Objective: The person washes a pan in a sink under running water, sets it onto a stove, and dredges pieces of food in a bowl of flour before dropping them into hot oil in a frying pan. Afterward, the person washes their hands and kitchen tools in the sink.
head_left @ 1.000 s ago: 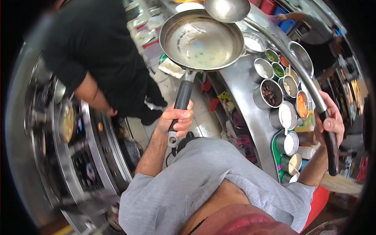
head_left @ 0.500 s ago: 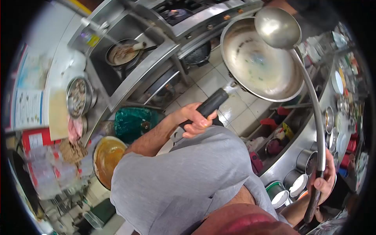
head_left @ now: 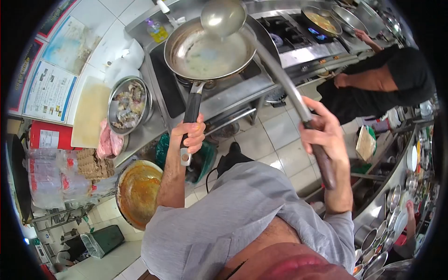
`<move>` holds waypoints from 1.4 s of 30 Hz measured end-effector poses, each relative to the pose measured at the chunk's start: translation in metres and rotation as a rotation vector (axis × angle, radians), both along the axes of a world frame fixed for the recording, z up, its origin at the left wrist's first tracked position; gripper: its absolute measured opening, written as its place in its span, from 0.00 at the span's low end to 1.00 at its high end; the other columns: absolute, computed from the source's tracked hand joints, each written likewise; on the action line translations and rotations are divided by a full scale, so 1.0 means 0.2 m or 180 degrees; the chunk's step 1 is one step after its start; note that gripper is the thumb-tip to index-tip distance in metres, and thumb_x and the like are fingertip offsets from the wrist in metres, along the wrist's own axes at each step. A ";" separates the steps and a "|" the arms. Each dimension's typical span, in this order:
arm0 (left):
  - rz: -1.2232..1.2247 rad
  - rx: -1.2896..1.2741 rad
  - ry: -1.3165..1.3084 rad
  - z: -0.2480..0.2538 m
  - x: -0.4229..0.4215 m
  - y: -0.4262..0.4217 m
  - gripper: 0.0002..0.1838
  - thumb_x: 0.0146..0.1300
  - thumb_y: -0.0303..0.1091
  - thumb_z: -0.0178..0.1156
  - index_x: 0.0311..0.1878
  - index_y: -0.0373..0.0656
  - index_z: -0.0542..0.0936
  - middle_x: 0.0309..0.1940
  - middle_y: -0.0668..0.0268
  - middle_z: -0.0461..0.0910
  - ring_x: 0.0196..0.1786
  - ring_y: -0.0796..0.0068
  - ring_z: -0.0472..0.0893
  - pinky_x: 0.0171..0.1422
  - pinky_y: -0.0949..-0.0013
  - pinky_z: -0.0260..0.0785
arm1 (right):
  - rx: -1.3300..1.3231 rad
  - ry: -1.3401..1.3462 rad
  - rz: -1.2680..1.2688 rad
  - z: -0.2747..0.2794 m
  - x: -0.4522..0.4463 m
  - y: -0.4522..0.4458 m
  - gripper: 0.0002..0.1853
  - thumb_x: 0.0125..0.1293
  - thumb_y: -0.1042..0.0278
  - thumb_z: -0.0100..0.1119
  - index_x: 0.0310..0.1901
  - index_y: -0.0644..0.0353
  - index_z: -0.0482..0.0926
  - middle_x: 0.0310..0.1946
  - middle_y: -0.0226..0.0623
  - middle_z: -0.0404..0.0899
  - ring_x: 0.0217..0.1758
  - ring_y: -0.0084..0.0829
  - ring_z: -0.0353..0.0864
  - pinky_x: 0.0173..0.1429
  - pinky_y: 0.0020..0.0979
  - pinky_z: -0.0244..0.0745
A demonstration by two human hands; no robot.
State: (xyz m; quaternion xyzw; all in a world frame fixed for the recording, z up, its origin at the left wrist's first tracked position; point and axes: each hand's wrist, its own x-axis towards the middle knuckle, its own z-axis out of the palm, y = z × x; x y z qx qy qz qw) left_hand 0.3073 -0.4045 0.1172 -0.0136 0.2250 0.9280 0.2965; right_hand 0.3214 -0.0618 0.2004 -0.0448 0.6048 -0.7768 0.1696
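My left hand (head_left: 187, 136) is closed round the black handle of a frying pan (head_left: 210, 60), held out over the sink (head_left: 163, 91). The pan's light metal inside is stained, with a little liquid at its bottom. In my right hand (head_left: 325, 133) is the dark grip of a long-handled ladle (head_left: 280, 72). The round ladle bowl (head_left: 224, 17) hangs over the pan's far edge; whether the two touch I cannot tell. Most of the sink and whatever lies in it are hidden behind the pan.
Left of the sink stand a metal bowl of shellfish (head_left: 127, 105), raw meat (head_left: 110, 140) and a cutting board (head_left: 91, 112). A stained round pan (head_left: 140, 193) sits below. Near the stove (head_left: 294, 39), a person in black (head_left: 387, 77) works by a pan of food (head_left: 322, 21).
My body has turned toward the sink. The pan and ladle have swung left from above the floor to over the sink, both still held.
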 end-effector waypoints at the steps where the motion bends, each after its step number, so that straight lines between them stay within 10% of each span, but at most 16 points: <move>1: 0.0020 -0.0213 0.0101 -0.04 -0.09 -0.06 0.08 0.59 0.25 0.50 0.40 0.38 0.64 0.15 0.71 0.59 0.10 0.84 0.60 0.09 0.75 0.58 | 0.0182 -0.0038 0.0045 -0.06 -0.13 -0.08 0.35 0.47 0.84 0.56 0.61 0.68 0.60 0.21 0.37 0.73 0.16 0.25 0.71 0.20 0.25 0.63; 5: 0.0158 -0.0945 -0.0103 -0.25 -0.49 -0.18 0.05 0.57 0.27 0.54 0.33 0.44 0.67 0.16 0.74 0.62 0.13 0.85 0.63 0.12 0.76 0.59 | 0.1369 0.0175 0.0297 -0.29 -0.56 -0.40 0.35 0.45 0.82 0.55 0.60 0.68 0.61 0.24 0.39 0.75 0.22 0.27 0.74 0.28 0.28 0.70; 8: 0.0164 -0.1599 -0.0274 -0.39 -0.74 -0.21 0.07 0.55 0.26 0.57 0.30 0.46 0.67 0.15 0.75 0.64 0.14 0.86 0.65 0.15 0.76 0.61 | 0.2960 0.1247 0.0266 -0.53 -0.80 -0.57 0.35 0.45 0.78 0.55 0.60 0.63 0.61 0.29 0.51 0.78 0.38 0.49 0.78 0.44 0.40 0.72; 17: 0.0673 -0.2777 -0.0323 -0.62 -1.05 -0.23 0.07 0.50 0.23 0.57 0.23 0.41 0.67 0.15 0.69 0.66 0.13 0.80 0.67 0.13 0.71 0.62 | 0.3312 0.0887 0.0101 -0.85 -1.19 -0.74 0.32 0.47 0.78 0.54 0.58 0.63 0.63 0.34 0.54 0.78 0.43 0.53 0.77 0.48 0.43 0.72; 24: 0.1131 -0.3312 -0.0395 -0.66 -1.09 -0.16 0.07 0.48 0.23 0.56 0.23 0.41 0.67 0.13 0.68 0.66 0.12 0.78 0.68 0.12 0.69 0.64 | 0.2758 0.0518 -0.0049 -1.09 -1.42 -0.74 0.35 0.42 0.78 0.56 0.59 0.67 0.63 0.32 0.52 0.79 0.30 0.41 0.82 0.38 0.35 0.75; 26: 0.1100 -0.3238 -0.0390 -0.68 -1.09 -0.15 0.08 0.48 0.24 0.57 0.25 0.41 0.66 0.14 0.68 0.67 0.12 0.78 0.68 0.13 0.70 0.64 | 0.2772 0.0233 0.0146 -1.05 -1.43 -0.75 0.34 0.45 0.76 0.59 0.58 0.68 0.62 0.41 0.59 0.76 0.49 0.52 0.75 0.53 0.40 0.70; 31: 0.1216 -0.2376 -0.0858 -0.63 -1.09 -0.10 0.09 0.50 0.25 0.58 0.26 0.42 0.66 0.15 0.70 0.67 0.13 0.80 0.67 0.13 0.71 0.63 | 0.1376 -0.0199 0.0156 -0.96 -1.51 -0.72 0.35 0.47 0.83 0.54 0.61 0.66 0.59 0.24 0.42 0.75 0.14 0.27 0.74 0.20 0.29 0.70; 42: 0.1310 -0.2931 -0.0811 -0.38 -0.86 -0.22 0.10 0.50 0.23 0.56 0.27 0.43 0.64 0.14 0.69 0.66 0.12 0.79 0.67 0.12 0.71 0.61 | 0.0239 -0.1400 0.1164 -0.96 -1.70 -0.77 0.38 0.52 0.74 0.57 0.64 0.70 0.52 0.21 0.32 0.72 0.20 0.22 0.71 0.23 0.24 0.65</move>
